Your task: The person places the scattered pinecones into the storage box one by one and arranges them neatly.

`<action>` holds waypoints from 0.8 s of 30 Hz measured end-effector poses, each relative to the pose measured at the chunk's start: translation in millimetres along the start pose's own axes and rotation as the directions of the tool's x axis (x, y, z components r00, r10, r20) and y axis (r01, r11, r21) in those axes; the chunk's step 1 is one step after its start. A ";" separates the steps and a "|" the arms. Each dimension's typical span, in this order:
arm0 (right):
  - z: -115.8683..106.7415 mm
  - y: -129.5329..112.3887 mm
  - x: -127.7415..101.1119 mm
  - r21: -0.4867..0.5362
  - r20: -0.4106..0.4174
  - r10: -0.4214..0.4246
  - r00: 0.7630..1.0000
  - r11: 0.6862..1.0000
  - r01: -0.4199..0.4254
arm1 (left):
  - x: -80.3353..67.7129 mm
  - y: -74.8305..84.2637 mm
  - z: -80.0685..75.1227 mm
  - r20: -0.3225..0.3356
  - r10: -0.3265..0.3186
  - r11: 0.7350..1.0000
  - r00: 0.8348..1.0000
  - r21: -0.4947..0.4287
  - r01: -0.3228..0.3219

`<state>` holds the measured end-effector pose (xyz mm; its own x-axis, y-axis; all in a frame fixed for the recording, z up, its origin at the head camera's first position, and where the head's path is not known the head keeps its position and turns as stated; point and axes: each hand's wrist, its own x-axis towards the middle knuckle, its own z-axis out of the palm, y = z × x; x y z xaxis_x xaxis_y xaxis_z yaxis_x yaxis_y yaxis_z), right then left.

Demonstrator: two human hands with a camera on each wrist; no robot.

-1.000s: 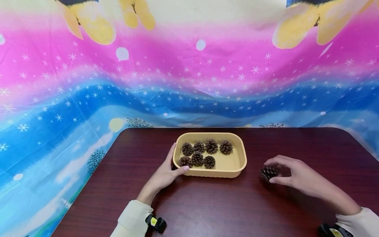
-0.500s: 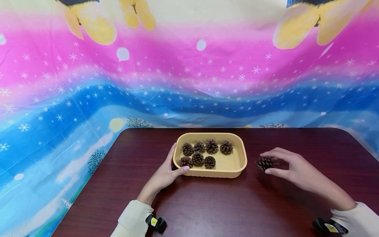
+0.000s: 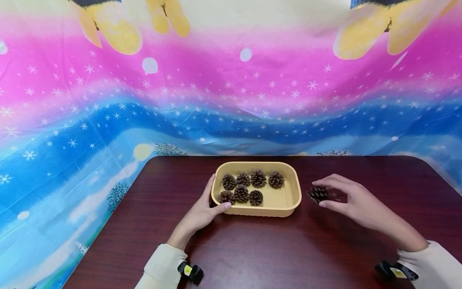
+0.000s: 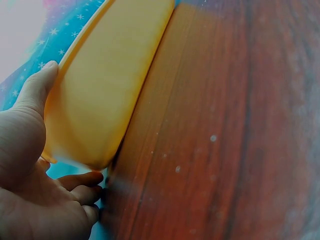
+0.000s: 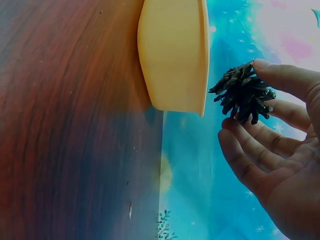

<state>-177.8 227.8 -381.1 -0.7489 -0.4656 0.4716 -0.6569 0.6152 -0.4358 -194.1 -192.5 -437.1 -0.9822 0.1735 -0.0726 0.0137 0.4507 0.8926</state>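
A brown pine cone (image 3: 318,193) is pinched in my right hand (image 3: 361,204), just to the right of a yellow plastic box (image 3: 267,212). The right wrist view shows this pine cone (image 5: 242,95) between thumb and fingertips, raised off the table. My left hand (image 3: 197,214) grips the box at its left end, thumb on the front rim and fingers round the side. In the left wrist view, the thumb (image 4: 37,90) lies along the box's wall (image 4: 110,75). Inside the box sit several pine cones (image 3: 241,193), mostly toward the left; its right part shows bare floor.
The box stands on a dark red-brown wooden table (image 3: 267,249). A printed cloth (image 3: 231,92) in pink and blue hangs behind and to the sides of it. Each wrist carries a small black camera, one being the left camera (image 3: 190,273).
My right hand has moved left and slightly away from me with the pine cone, closer to the box. The left hand and the box have stayed put.
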 end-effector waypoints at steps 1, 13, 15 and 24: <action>0.2 -0.7 1.1 0.002 0.000 0.004 1.000 1.000 -0.004 | -0.1 -0.1 0.0 0.000 0.000 1.000 1.000 0.001 0.000; 2.9 -11.6 16.7 -0.002 -0.028 0.032 0.999 0.999 -0.032 | -0.3 1.8 -0.1 0.008 0.013 1.000 1.000 -0.008 -0.013; 3.5 -13.9 19.2 0.005 -0.029 0.029 0.999 1.000 -0.029 | -0.2 1.9 -0.1 0.008 0.014 1.000 1.000 -0.007 -0.014; 5.3 -23.0 27.9 0.006 -0.030 0.049 0.998 0.999 -0.049 | 0.0 1.1 0.2 0.006 0.019 1.000 1.000 0.000 -0.019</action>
<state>-184.0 197.3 -362.0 -0.7773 -0.4152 0.4727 -0.6199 0.6335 -0.4630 -194.1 -191.8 -436.2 -0.9806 0.1873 -0.0578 0.0327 0.4471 0.8939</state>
